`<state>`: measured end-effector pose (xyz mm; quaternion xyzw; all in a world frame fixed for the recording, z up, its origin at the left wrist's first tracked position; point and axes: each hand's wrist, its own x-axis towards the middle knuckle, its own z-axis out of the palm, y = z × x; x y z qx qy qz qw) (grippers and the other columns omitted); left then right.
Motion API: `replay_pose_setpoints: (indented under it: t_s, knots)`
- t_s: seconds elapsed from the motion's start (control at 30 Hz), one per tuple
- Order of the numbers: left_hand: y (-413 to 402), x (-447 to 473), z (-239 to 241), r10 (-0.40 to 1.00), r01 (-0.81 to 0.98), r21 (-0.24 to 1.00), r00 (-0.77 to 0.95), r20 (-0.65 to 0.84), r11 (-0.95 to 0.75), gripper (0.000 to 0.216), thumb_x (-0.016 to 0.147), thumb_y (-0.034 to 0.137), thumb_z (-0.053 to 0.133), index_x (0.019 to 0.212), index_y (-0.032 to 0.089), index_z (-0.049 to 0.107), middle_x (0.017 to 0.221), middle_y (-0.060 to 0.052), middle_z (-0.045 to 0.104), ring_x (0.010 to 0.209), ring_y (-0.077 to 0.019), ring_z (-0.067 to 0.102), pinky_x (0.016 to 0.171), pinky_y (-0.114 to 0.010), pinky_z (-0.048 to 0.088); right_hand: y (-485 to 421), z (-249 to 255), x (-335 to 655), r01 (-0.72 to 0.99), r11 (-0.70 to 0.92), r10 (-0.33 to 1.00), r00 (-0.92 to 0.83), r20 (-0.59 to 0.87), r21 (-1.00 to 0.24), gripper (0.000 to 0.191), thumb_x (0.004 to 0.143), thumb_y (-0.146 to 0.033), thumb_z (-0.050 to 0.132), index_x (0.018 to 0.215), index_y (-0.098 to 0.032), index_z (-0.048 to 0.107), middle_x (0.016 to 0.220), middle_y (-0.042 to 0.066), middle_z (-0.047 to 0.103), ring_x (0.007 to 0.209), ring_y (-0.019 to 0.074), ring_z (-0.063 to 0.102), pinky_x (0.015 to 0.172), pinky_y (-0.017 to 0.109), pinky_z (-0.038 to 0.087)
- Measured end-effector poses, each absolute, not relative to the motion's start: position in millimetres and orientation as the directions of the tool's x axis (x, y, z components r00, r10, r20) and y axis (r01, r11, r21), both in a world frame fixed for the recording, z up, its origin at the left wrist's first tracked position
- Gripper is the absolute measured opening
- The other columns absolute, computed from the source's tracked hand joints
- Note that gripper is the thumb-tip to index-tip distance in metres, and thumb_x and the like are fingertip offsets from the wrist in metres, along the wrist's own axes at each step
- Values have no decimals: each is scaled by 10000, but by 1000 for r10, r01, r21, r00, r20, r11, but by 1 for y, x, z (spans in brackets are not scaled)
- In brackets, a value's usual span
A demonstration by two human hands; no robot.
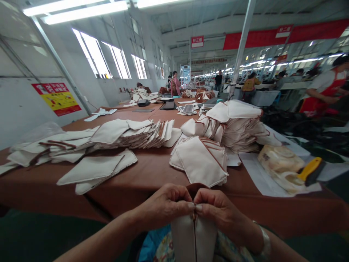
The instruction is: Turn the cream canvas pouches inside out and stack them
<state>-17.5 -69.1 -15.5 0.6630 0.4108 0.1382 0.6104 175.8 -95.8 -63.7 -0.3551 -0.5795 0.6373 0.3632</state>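
Note:
Both of my hands meet at the near edge of the table, pinching a cream sewn panel [182,238] with a dark seam down its middle. My left hand [166,203] grips its top edge left of the seam. On the other side my right hand [218,207] is closed on the same edge, thumb tips nearly touching. Brown material shows just behind the fingertips. The panel hangs down over my lap. Straight ahead lies a small pile of similar cream panels [203,160] with brown edges. Two more cream panels [92,169] rest to the left.
A long row of cream panels [109,131] spans the brown table [152,171]. At right stand a tall stack [240,127], a plastic tub [280,160] and a yellow-handled brush or scraper [311,169] on white paper. A person in a red apron [324,91] is beyond, right.

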Motion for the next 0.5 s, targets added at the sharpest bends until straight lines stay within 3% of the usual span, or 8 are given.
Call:
replay_pose_setpoints:
  t_s: [0.07,0.2,0.37,0.5]
  knots:
    - [-69,-16,-13,733,428,903,608,-304,20,307,757,413,640,772,109,596,641,27,492,568,-89,352,500,-199,262,-97,-60,177,26,14,883,-469,0,-1000,212,865,-320,565,753,-141,548,685,-22,460,614,101,372,536,207,300]
    - [-72,-13,-8,770,542,838,560,-306,-62,184,769,290,550,754,117,608,609,37,460,537,-87,351,468,-201,252,-99,-56,178,137,130,904,-423,60,-982,214,881,-301,539,725,-154,533,715,-9,470,650,116,397,543,209,319]
    - [-77,-12,-12,825,586,807,492,-279,-76,167,763,257,523,757,123,622,605,32,475,536,-90,364,447,-200,221,-100,-58,178,112,122,892,-448,60,-986,227,909,-327,514,776,-145,542,708,-17,469,637,112,391,552,219,323]
    - [-77,-11,-17,825,557,819,522,-216,-137,142,750,205,505,748,121,620,614,33,490,550,-88,367,465,-199,235,-98,-62,179,129,173,894,-436,101,-976,188,850,-319,624,859,-141,566,766,-11,504,684,121,407,592,226,335]
